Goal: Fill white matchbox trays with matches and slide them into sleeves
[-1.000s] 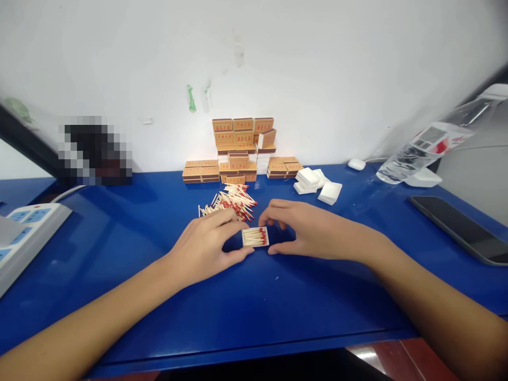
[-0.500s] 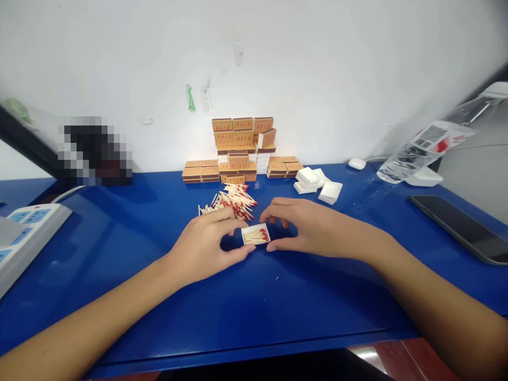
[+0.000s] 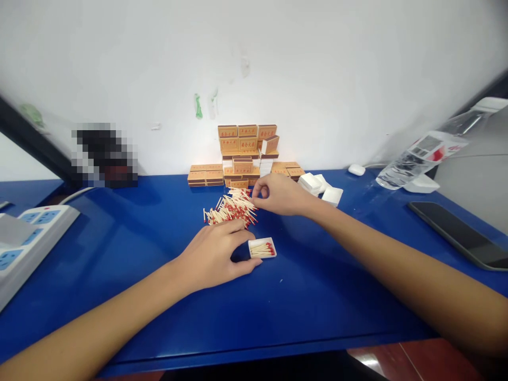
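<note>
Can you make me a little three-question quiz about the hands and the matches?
1. True or false: the right hand is at the match pile.
2. Which hand touches the tray of matches? A) left hand B) right hand C) neither
3. Fill the blank: the table is ____ in colour.

Key:
1. True. Its fingertips pinch at the pile's right edge.
2. A. The left thumb and finger rest at the tray's left end; the right hand is away from it.
3. Blue.
</note>
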Tool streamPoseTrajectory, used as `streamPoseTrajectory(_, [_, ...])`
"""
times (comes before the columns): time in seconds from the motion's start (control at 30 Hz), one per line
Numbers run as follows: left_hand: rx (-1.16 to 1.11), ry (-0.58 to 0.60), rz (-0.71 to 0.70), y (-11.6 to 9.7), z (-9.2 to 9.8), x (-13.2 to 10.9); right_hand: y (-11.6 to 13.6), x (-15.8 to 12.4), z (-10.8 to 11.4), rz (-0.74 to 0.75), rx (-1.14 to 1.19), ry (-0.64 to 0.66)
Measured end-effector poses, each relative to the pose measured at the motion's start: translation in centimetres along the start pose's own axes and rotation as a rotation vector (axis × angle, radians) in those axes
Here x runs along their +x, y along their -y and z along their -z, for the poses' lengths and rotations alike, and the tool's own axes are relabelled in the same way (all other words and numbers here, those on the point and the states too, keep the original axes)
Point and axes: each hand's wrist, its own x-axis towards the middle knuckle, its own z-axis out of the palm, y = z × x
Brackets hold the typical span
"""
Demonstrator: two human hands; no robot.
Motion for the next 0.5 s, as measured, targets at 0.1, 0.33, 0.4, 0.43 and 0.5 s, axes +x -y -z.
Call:
streamPoseTrajectory(0.1, [0.007, 0.005, -0.004, 0.1, -0.1, -0.1, 0.8, 0.7, -0.4, 0.010, -0.032, 0.054])
streamPoseTrajectory(0.33, [0.005, 0.016, -0.002, 0.1, -0.2, 0.0, 0.4, -0.1, 0.0, -0.011, -0.075, 0.176])
streamPoseTrajectory(0.4, [0.003, 0.012, -0.005, 0.1, -0.2, 0.0, -0.1, -0.8, 0.7, -0.027, -0.089, 0.202])
streamPoseTrajectory(0.43, [0.004, 0.010, -0.009, 0.1, -0.2, 0.0, -0.5, -1.3, 1.0, -0.037, -0.098, 0.211])
streamPoseTrajectory(0.5, [0.005, 0.003, -0.016, 0.1, -0.2, 0.0, -1.2, -2.1, 1.7, -0.054, -0.112, 0.230])
